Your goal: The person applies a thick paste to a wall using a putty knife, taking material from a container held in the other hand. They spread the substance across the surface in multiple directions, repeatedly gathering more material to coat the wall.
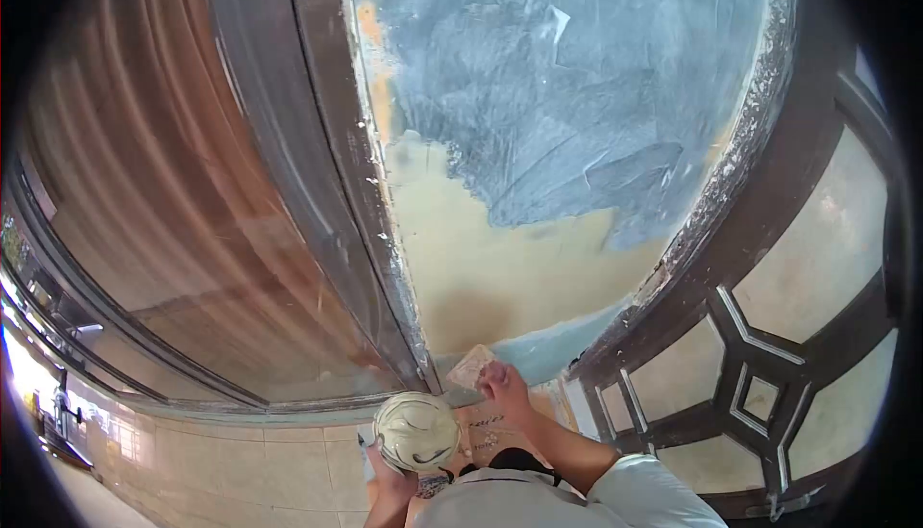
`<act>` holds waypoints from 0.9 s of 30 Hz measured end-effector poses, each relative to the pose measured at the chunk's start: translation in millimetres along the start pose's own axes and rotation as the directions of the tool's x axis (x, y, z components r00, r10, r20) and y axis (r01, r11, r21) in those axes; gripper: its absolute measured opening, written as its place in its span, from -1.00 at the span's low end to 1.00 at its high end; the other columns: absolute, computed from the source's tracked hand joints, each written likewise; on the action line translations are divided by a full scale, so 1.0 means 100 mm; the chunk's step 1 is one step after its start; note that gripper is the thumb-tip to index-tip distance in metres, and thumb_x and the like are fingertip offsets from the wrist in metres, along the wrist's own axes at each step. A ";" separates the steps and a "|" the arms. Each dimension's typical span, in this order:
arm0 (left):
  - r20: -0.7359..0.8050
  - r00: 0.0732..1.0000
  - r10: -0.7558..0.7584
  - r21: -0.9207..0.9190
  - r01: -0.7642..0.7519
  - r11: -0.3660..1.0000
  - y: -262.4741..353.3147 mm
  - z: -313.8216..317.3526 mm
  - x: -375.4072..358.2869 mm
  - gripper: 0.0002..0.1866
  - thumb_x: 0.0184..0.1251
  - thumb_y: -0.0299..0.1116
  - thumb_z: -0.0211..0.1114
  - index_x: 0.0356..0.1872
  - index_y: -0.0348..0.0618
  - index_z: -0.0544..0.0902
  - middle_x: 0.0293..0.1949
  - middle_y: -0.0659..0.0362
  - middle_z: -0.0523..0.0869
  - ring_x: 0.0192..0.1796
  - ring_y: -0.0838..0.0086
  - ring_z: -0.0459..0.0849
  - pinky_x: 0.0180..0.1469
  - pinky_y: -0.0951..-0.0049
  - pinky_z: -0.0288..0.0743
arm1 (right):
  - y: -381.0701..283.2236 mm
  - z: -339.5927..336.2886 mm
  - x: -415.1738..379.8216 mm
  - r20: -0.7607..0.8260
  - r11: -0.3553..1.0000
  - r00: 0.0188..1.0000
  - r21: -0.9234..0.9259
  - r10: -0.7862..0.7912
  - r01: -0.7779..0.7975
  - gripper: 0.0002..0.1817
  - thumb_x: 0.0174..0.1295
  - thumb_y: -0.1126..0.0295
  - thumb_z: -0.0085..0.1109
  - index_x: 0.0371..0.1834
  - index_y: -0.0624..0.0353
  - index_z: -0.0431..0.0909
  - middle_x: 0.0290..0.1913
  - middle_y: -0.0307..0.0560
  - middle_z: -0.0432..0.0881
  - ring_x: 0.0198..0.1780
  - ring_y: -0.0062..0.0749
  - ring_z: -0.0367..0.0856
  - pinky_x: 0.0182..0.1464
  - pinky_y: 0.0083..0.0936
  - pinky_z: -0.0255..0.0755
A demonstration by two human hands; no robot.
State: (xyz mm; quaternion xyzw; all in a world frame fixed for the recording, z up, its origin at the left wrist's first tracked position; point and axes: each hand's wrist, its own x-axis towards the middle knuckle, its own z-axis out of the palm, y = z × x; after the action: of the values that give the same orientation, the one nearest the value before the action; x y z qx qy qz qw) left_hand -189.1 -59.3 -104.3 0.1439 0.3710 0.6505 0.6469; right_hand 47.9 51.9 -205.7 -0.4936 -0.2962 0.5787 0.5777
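Low in the head view, my left hand [387, 475] grips a round tub of pale putty [415, 430] by its side, and the putty's surface is streaked and smeared. My right hand [507, 391] is closed on a flat, square putty scraper [469, 365] coated with pale material. The scraper is close to the bottom of the wall panel [519, 268]. Over most of this panel lies a streaky blue-grey coat [567, 95], with a cream area below it and a pale blue strip along the bottom.
A dark wooden frame [336, 143] borders the panel on the left, beside glass with a brown curtain [163, 172] behind it. To the right stands a dark grille door [779, 364] with pale panes. Tiles [250, 461] cover the floor, and brown cardboard [488, 435] lies below my hands.
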 end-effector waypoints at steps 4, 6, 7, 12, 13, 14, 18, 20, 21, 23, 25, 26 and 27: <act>0.064 0.998 -0.028 0.009 0.027 1.000 -0.05 0.12 0.06 -0.45 0.42 -0.05 -0.19 0.15 -0.24 0.52 0.04 0.13 0.66 0.08 0.35 0.64 0.17 0.32 0.49 | -0.86 0.03 0.10 0.047 0.954 0.959 -0.098 -0.280 0.284 -0.85 0.30 0.42 0.23 -0.18 0.22 0.48 -0.29 -0.06 0.65 -0.41 -0.47 0.65 -0.39 -0.58 0.53; 0.087 0.994 -0.065 0.023 0.063 0.998 -0.06 0.16 0.10 -0.47 0.44 -0.07 -0.17 0.16 -0.27 0.51 0.04 0.11 0.66 0.09 0.35 0.63 0.15 0.31 0.51 | -1.15 -0.20 0.27 -0.029 0.751 0.881 -0.536 -0.473 0.386 -0.79 0.26 0.32 0.32 -0.25 0.22 0.54 -0.33 -0.10 0.69 -0.40 -0.52 0.65 -0.34 -0.57 0.52; 0.091 0.993 -0.070 0.028 0.068 0.997 -0.06 0.19 0.11 -0.47 0.44 -0.07 -0.17 0.16 -0.27 0.51 0.04 0.11 0.66 0.09 0.35 0.63 0.15 0.31 0.51 | -1.51 -0.14 0.19 -0.068 0.711 0.859 -0.596 -0.508 0.373 -0.71 0.20 0.23 0.36 -0.29 0.24 0.54 -0.39 -0.06 0.68 -0.41 -0.45 0.63 -0.32 -0.48 0.50; 0.154 0.985 -0.079 0.034 0.074 0.997 -0.16 0.34 0.17 -0.50 0.47 -0.12 -0.17 0.14 -0.29 0.52 0.04 0.07 0.66 0.06 0.33 0.65 0.11 0.28 0.56 | -2.52 -0.27 0.26 -0.082 0.535 0.752 -0.752 -0.654 0.384 -0.63 0.16 0.16 0.40 -0.36 0.27 0.54 -0.51 0.02 0.64 -0.47 -0.30 0.62 -0.37 -0.36 0.47; 0.156 0.984 -0.082 0.036 0.078 0.996 -0.20 0.36 0.20 -0.50 0.47 -0.12 -0.17 0.14 -0.29 0.52 0.04 0.07 0.66 0.06 0.33 0.65 0.11 0.28 0.56 | -2.61 -0.34 0.28 -0.054 0.453 0.719 -0.808 -0.693 0.376 -0.63 0.17 0.16 0.39 -0.37 0.28 0.55 -0.52 0.03 0.64 -0.49 -0.28 0.62 -0.39 -0.34 0.46; 0.188 0.980 -0.066 0.084 0.051 0.995 -0.23 0.38 0.21 -0.48 0.45 -0.07 -0.16 0.16 -0.26 0.51 0.05 0.08 0.66 0.10 0.31 0.63 0.16 0.26 0.51 | -2.64 -0.45 0.28 -0.058 0.455 0.719 -0.809 -0.693 0.373 -0.63 0.17 0.16 0.39 -0.37 0.28 0.55 -0.52 0.03 0.64 -0.49 -0.28 0.62 -0.39 -0.34 0.46; 0.252 0.968 -0.016 0.225 -0.042 0.973 -0.30 0.53 0.22 -0.43 0.40 0.01 -0.12 0.19 -0.22 0.49 0.08 0.09 0.65 0.12 0.27 0.61 0.21 0.23 0.47 | -2.24 -1.48 0.61 -0.257 0.693 0.769 -0.650 -0.586 0.311 -0.68 0.23 0.20 0.34 -0.35 0.29 0.57 -0.51 -0.09 0.65 -0.49 -0.44 0.61 -0.43 -0.47 0.45; 0.231 0.972 -0.042 0.167 0.003 0.986 -0.36 0.56 0.26 -0.42 0.39 0.02 -0.11 0.20 -0.22 0.48 0.09 0.08 0.64 0.14 0.27 0.60 0.22 0.23 0.45 | -1.91 -1.71 0.55 -0.323 0.758 0.808 -0.615 -0.492 0.216 -0.71 0.28 0.21 0.30 -0.35 0.25 0.58 -0.51 -0.19 0.64 -0.50 -0.58 0.59 -0.45 -0.58 0.44; 0.207 0.976 -0.072 0.101 0.051 0.994 -0.42 0.57 0.28 -0.40 0.38 0.03 -0.10 0.21 -0.23 0.47 0.11 0.07 0.63 0.16 0.26 0.59 0.24 0.22 0.43 | -1.82 -1.65 0.42 -0.332 0.792 0.823 -0.571 -0.461 0.214 -0.73 0.28 0.23 0.30 -0.30 0.25 0.57 -0.50 -0.21 0.64 -0.50 -0.61 0.58 -0.45 -0.61 0.44; 0.182 0.978 -0.104 0.031 0.100 0.995 -0.48 0.62 0.26 -0.39 0.36 0.04 -0.09 0.22 -0.23 0.46 0.12 0.07 0.62 0.17 0.26 0.57 0.26 0.22 0.41 | -1.83 -1.42 0.31 -0.337 0.823 0.839 -0.528 -0.428 0.207 -0.75 0.29 0.26 0.29 -0.25 0.25 0.57 -0.50 -0.23 0.63 -0.49 -0.64 0.58 -0.45 -0.64 0.43; 0.221 0.972 -0.081 0.065 0.069 0.996 -0.50 0.71 0.27 -0.39 0.35 0.02 -0.06 0.26 -0.22 0.42 0.17 0.06 0.58 0.23 0.25 0.53 0.30 0.20 0.37 | -1.93 -1.03 0.27 -0.160 0.898 0.896 -0.232 -0.415 0.374 -0.73 0.30 0.29 0.29 -0.17 0.29 0.51 -0.47 -0.21 0.64 -0.48 -0.64 0.60 -0.44 -0.66 0.46; 0.222 0.972 -0.082 0.068 0.068 0.995 -0.54 0.72 0.27 -0.39 0.35 0.02 -0.06 0.26 -0.22 0.42 0.17 0.06 0.58 0.23 0.25 0.53 0.30 0.20 0.37 | -2.06 -0.78 0.21 -0.092 0.880 0.888 -0.216 -0.450 0.424 -0.75 0.29 0.32 0.28 -0.15 0.27 0.50 -0.46 -0.17 0.65 -0.44 -0.58 0.64 -0.43 -0.59 0.49; 0.212 0.973 -0.089 0.015 0.088 0.996 -0.60 0.71 0.29 -0.39 0.34 0.01 -0.04 0.28 -0.21 0.40 0.19 0.05 0.56 0.24 0.24 0.52 0.30 0.19 0.37 | -2.23 -0.58 0.18 -0.024 0.860 0.874 -0.197 -0.485 0.471 -0.77 0.29 0.35 0.26 -0.14 0.25 0.49 -0.44 -0.13 0.67 -0.40 -0.51 0.68 -0.42 -0.52 0.53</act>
State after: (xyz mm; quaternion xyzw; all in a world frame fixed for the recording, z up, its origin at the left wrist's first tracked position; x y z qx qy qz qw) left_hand -101.1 -17.1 -104.5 0.1974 0.3077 0.6010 0.7108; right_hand 187.6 91.5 -26.1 -0.4770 -0.4404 0.3690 0.6651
